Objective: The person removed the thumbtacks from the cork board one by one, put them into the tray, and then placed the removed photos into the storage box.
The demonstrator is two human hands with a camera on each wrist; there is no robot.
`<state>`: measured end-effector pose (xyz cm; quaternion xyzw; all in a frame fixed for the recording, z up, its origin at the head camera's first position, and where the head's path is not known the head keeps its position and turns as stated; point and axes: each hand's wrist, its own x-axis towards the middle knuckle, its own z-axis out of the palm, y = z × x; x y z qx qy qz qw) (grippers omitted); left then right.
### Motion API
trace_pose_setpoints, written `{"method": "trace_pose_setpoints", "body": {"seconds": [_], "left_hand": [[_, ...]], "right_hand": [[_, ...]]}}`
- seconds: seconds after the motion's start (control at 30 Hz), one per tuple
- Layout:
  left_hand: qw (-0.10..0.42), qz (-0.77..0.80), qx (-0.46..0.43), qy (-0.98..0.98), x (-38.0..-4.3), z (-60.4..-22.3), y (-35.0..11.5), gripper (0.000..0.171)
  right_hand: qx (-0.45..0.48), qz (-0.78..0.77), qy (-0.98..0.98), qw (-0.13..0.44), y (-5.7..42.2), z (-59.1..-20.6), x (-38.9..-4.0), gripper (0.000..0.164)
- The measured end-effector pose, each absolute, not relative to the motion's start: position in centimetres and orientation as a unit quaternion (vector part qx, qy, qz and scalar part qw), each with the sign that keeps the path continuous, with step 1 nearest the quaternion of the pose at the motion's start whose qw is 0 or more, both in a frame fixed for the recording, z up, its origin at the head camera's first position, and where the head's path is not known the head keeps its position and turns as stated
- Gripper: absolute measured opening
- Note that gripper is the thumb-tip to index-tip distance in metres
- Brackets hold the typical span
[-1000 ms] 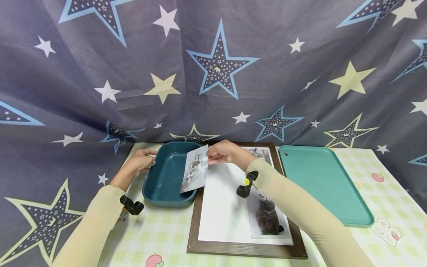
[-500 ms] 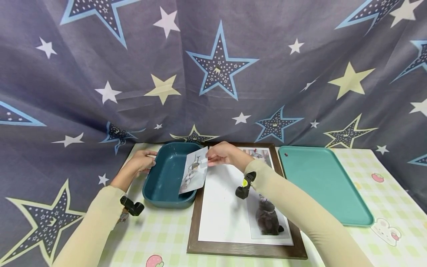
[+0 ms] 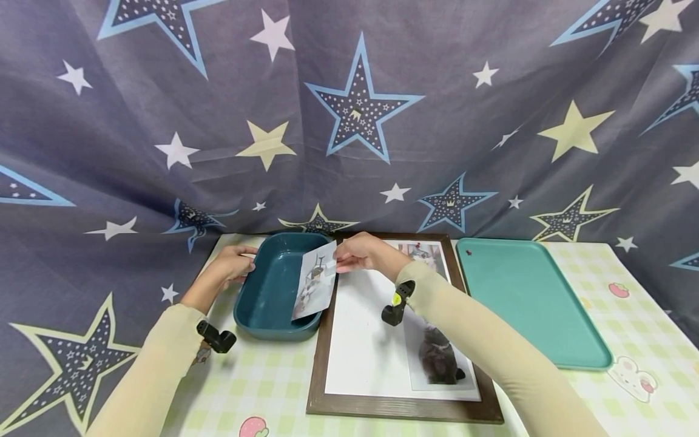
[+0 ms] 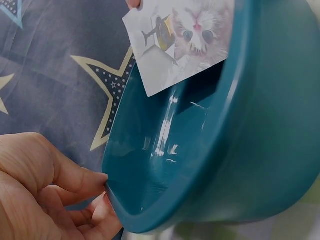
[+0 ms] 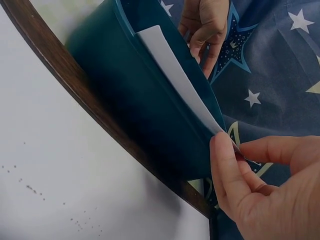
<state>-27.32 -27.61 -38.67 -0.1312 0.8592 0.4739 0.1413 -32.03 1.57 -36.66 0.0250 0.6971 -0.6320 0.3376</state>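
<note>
My left hand (image 3: 232, 264) grips the left rim of a deep dark-teal basin (image 3: 275, 334); the left wrist view shows thumb and fingers pinching its edge. With thumb and fingers, my right hand (image 3: 363, 252) pinches the upper right edge of a kitten photo (image 3: 314, 282). That print hangs tilted over the basin's right side, its lower part reaching inside the rim. Seen from the right wrist, the photo's white back (image 5: 175, 82) runs along the basin's rim, and the fingertips sit at one end of it.
Right of the basin lies a brown-framed white board (image 3: 360, 340), with a grey cat picture (image 3: 439, 358) and a pinned picture (image 3: 428, 255) at its top. A green tray (image 3: 524, 291) bearing a red pushpin (image 3: 468, 252) lies farther right. A starry curtain (image 3: 349, 182) hangs behind.
My right hand and the kitten photo have shifted slightly left and down, over the basin. The left hand and the basin stay put.
</note>
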Motion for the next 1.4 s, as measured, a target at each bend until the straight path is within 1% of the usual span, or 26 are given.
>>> {"method": "trace_pose_setpoints", "body": {"seconds": [0.87,1.4], "left_hand": [[0.135,0.469,-0.133,0.862,-27.3,-38.6,-27.6,0.059],[0.134,0.47,-0.133,0.862,-27.4,-38.7,-27.6,0.058]], "right_hand": [[0.035,-0.627,0.697,0.345,0.9,-37.5,-32.3,0.013],[0.031,-0.628,0.698,0.342,0.4,-37.2,-32.2,0.014]]}}
